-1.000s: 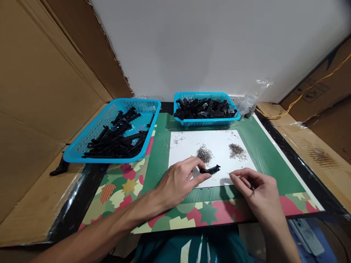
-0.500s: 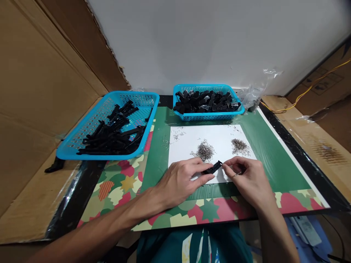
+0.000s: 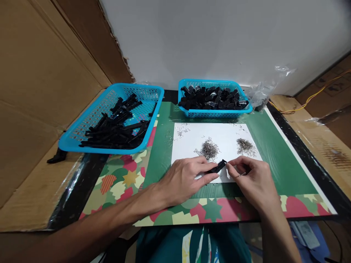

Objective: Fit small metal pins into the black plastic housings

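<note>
Between the thumb and fingers of my left hand (image 3: 189, 175) is a narrow black plastic part (image 3: 218, 167), held tilted over the lower edge of a white sheet (image 3: 189, 140). My right hand (image 3: 251, 175) is closed in a pinch at the part's right end. A thin, silvery sliver of metal (image 3: 241, 174) shows between its fingers; its kind is too small to tell. Just beyond the part lies a heap of tiny bent metal wires (image 3: 210, 149). A smaller heap of similar wire pieces (image 3: 245, 146) lies farther right on the sheet.
A blue basket (image 3: 109, 150) with long black parts stands at the left. Another blue basket (image 3: 219, 114), filled with short black parts, is at the back. Clear plastic bags (image 3: 259, 95) sit beside it. Cardboard (image 3: 35, 91) walls the left side; a black piece (image 3: 57, 156) lies there.
The whole view has shifted slightly, with the things appearing a little farther right and higher. Both hands keep nearly the same hold at the black part.
</note>
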### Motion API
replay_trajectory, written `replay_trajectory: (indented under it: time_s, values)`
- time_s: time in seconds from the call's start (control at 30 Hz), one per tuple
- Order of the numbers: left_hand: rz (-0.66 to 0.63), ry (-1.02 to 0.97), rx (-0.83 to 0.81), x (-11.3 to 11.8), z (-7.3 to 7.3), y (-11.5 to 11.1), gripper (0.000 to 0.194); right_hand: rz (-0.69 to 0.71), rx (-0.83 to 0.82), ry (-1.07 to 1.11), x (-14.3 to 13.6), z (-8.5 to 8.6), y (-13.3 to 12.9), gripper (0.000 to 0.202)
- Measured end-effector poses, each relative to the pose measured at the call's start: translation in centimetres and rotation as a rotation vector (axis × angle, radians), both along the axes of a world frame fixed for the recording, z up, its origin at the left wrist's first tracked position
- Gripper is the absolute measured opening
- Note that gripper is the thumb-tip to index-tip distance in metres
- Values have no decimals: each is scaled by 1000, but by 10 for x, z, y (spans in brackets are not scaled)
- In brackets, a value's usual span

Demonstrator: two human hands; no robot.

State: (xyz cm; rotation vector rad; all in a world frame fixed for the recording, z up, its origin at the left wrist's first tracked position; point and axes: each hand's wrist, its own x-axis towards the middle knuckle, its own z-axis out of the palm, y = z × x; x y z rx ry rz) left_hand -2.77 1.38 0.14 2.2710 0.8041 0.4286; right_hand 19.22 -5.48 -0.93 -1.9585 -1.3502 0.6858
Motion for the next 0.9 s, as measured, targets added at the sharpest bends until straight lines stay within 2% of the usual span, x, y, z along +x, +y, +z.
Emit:
replay_trajectory:
  time_s: [0.27, 0.57, 0.67, 0.9]
  values:
    - [-4, -31, -35, 1, 0, -1, 29, -30, 116, -54, -5, -7, -5, 26]
    - [5, -30, -56, 3, -2, -1, 28, -16, 182, -91, -7, -5, -8, 26]
    - [-10, -33, -35, 3, -2, -1, 28, 5, 155, -77, -6, -4, -9, 27]
    - [-12, -19, -9, 2, -1, -1, 31, 111, 28, 110, 8, 3, -8, 27]
